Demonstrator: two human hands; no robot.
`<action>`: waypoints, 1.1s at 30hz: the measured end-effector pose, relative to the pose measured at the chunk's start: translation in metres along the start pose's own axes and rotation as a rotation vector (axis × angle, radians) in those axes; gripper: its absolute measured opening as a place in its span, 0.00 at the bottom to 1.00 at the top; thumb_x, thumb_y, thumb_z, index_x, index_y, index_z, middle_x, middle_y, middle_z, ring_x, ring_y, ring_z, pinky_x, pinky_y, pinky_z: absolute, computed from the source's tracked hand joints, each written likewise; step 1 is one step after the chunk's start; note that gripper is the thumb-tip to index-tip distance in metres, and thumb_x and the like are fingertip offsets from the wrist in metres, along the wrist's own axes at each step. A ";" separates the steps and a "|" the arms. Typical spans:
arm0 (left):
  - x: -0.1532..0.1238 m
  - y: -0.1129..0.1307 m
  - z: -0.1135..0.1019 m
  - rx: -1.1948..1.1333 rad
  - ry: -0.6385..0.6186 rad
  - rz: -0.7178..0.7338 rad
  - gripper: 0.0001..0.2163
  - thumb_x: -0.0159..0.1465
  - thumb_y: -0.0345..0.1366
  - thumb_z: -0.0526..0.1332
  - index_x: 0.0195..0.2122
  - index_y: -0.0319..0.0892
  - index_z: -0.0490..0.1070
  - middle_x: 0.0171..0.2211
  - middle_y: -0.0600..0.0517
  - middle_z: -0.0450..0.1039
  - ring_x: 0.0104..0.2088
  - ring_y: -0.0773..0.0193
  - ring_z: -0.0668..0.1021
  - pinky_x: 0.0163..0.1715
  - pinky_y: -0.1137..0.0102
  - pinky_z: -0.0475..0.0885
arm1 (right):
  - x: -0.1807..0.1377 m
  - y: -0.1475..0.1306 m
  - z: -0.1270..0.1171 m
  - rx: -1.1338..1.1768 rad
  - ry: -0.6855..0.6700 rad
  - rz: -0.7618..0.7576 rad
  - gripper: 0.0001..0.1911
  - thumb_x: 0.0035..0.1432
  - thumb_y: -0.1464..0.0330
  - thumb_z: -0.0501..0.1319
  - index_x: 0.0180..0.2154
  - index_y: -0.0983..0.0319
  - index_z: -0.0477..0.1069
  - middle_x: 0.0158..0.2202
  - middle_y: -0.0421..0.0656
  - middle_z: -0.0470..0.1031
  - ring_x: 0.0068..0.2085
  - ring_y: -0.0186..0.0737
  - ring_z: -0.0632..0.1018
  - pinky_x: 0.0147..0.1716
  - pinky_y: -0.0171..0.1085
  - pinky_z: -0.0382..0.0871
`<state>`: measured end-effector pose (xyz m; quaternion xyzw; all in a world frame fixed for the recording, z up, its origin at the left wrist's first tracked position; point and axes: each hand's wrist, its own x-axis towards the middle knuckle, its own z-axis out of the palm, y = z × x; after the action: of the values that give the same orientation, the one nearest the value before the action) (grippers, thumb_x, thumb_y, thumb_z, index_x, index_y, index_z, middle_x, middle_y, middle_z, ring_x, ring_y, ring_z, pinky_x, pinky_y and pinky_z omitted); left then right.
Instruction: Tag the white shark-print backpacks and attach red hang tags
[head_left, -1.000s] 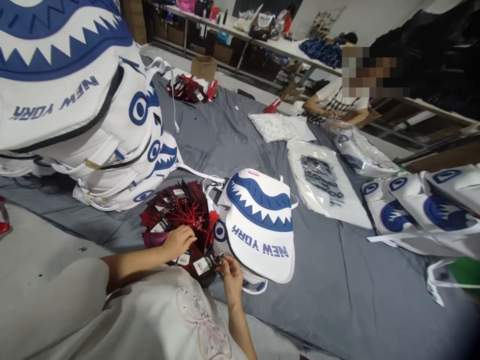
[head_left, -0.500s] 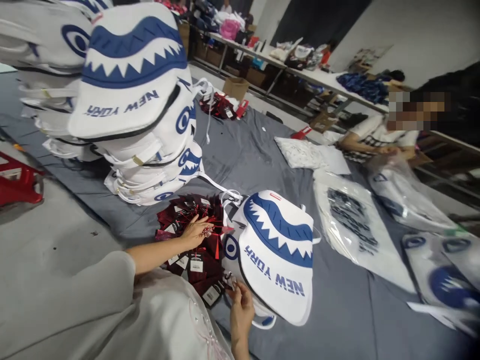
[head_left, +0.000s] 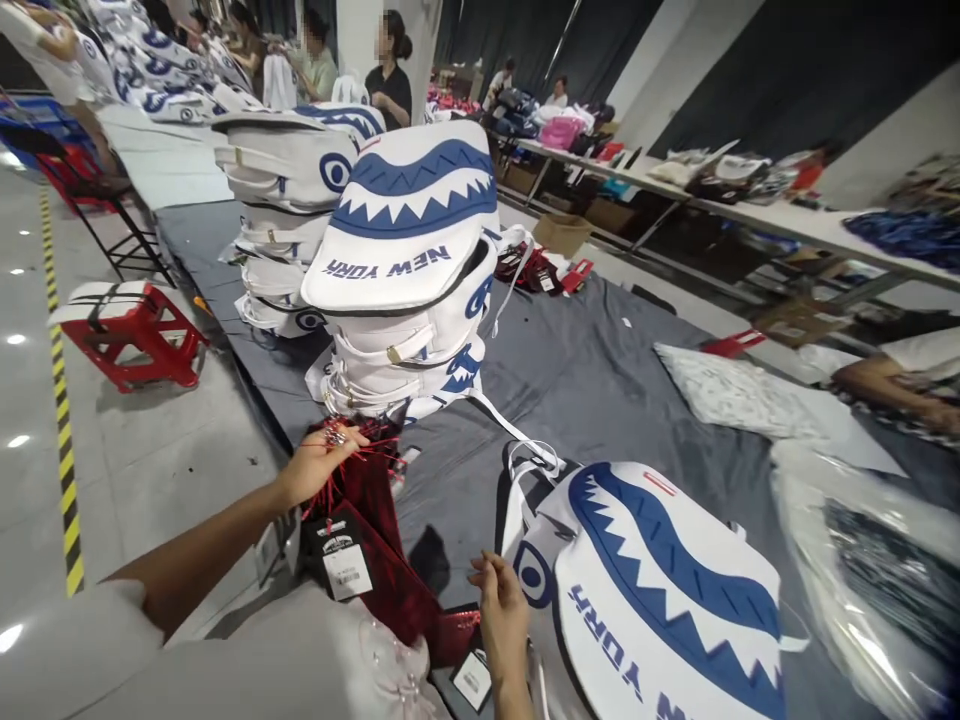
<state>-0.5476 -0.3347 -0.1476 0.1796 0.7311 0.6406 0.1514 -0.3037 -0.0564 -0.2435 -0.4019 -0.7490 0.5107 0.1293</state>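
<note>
My left hand (head_left: pixel 324 466) is closed around a bunch of thin red strings. From it hang dark red, shiny pieces (head_left: pixel 367 500) with black-and-white barcode hang tags (head_left: pixel 346 568). My right hand (head_left: pixel 501 612) is beside the near white backpack (head_left: pixel 679 590), its fingers bent and pressed together; what they hold, if anything, cannot be made out. The backpack lies with its blue zigzag-tooth flap up, lettered NEW YORK, and a blue eye on its side. Another barcode tag (head_left: pixel 472 680) lies just below the right hand.
Similar backpacks form stacks (head_left: pixel 405 230) farther along the grey-covered table (head_left: pixel 570 350). Clear plastic packaging (head_left: pixel 847 560) and a white packet (head_left: pixel 731 390) lie to the right, near a co-worker's arm (head_left: pixel 892 390). A red stool (head_left: pixel 135 335) stands left of the table.
My left hand has raised the string bunch, and the dark red pieces now hang from it. My right hand has come away from the backpack's lower side. The view has swung left.
</note>
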 end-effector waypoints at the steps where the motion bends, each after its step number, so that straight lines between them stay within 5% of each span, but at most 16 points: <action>1: 0.003 0.001 -0.022 0.018 0.023 -0.006 0.19 0.64 0.55 0.60 0.35 0.42 0.75 0.46 0.44 0.80 0.56 0.50 0.76 0.64 0.52 0.62 | -0.001 -0.003 0.012 -0.043 -0.029 -0.047 0.29 0.56 0.45 0.56 0.42 0.64 0.73 0.35 0.49 0.81 0.30 0.44 0.81 0.33 0.41 0.76; 5: 0.019 -0.003 -0.108 0.104 0.072 0.039 0.17 0.63 0.53 0.61 0.33 0.42 0.74 0.46 0.44 0.79 0.54 0.50 0.77 0.62 0.53 0.65 | -0.001 -0.030 0.081 -0.191 -0.145 -0.265 0.22 0.62 0.54 0.52 0.40 0.64 0.75 0.35 0.51 0.81 0.32 0.45 0.82 0.33 0.42 0.77; 9: 0.038 -0.015 -0.186 0.222 0.073 0.054 0.17 0.63 0.52 0.60 0.32 0.43 0.72 0.46 0.43 0.80 0.53 0.48 0.77 0.60 0.52 0.67 | 0.024 -0.097 0.190 -0.312 -0.272 -0.534 0.19 0.65 0.64 0.51 0.51 0.60 0.74 0.52 0.51 0.76 0.51 0.45 0.78 0.51 0.43 0.73; 13: 0.062 -0.026 -0.252 0.256 0.082 0.032 0.17 0.61 0.54 0.61 0.30 0.44 0.71 0.45 0.44 0.80 0.54 0.47 0.77 0.61 0.51 0.66 | 0.058 -0.155 0.291 -0.612 -0.326 -0.695 0.21 0.65 0.72 0.51 0.57 0.61 0.70 0.57 0.50 0.73 0.49 0.42 0.79 0.47 0.37 0.73; 16: 0.084 -0.036 -0.294 0.274 0.093 0.018 0.16 0.61 0.52 0.61 0.29 0.45 0.68 0.46 0.46 0.80 0.55 0.48 0.77 0.63 0.51 0.65 | 0.065 -0.147 0.318 -0.673 -0.246 -0.563 0.17 0.65 0.71 0.52 0.51 0.61 0.73 0.47 0.49 0.78 0.42 0.41 0.80 0.42 0.36 0.72; 19: 0.114 -0.051 -0.324 0.277 0.140 0.008 0.14 0.62 0.50 0.61 0.31 0.44 0.68 0.46 0.47 0.80 0.55 0.51 0.76 0.64 0.51 0.64 | 0.047 -0.113 0.305 -0.741 -0.104 -0.376 0.17 0.66 0.72 0.49 0.47 0.64 0.74 0.43 0.51 0.77 0.42 0.44 0.78 0.43 0.39 0.71; 24: 0.178 -0.083 -0.326 0.367 0.069 0.107 0.12 0.63 0.47 0.60 0.34 0.42 0.71 0.46 0.46 0.79 0.52 0.54 0.78 0.62 0.54 0.66 | 0.020 -0.104 0.287 -0.836 -0.042 -0.306 0.20 0.66 0.72 0.47 0.53 0.68 0.72 0.49 0.57 0.75 0.49 0.49 0.75 0.49 0.45 0.70; 28: 0.227 -0.094 -0.283 0.464 -0.023 0.103 0.15 0.61 0.46 0.58 0.40 0.40 0.74 0.47 0.45 0.79 0.51 0.54 0.78 0.60 0.56 0.68 | 0.053 -0.153 0.329 -0.859 -0.189 -0.502 0.22 0.67 0.70 0.51 0.61 0.60 0.65 0.60 0.51 0.69 0.54 0.44 0.73 0.54 0.40 0.67; 33: 0.276 -0.098 -0.217 0.601 -0.213 0.114 0.15 0.57 0.45 0.59 0.39 0.41 0.76 0.43 0.46 0.81 0.50 0.49 0.80 0.55 0.55 0.72 | 0.100 -0.200 0.358 -0.938 -0.195 -0.470 0.18 0.68 0.71 0.51 0.54 0.62 0.73 0.50 0.53 0.76 0.48 0.48 0.75 0.48 0.42 0.68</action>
<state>-0.8981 -0.4116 -0.2133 0.3231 0.8562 0.3813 0.1312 -0.6778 -0.2505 -0.2508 -0.1887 -0.9752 0.1132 -0.0237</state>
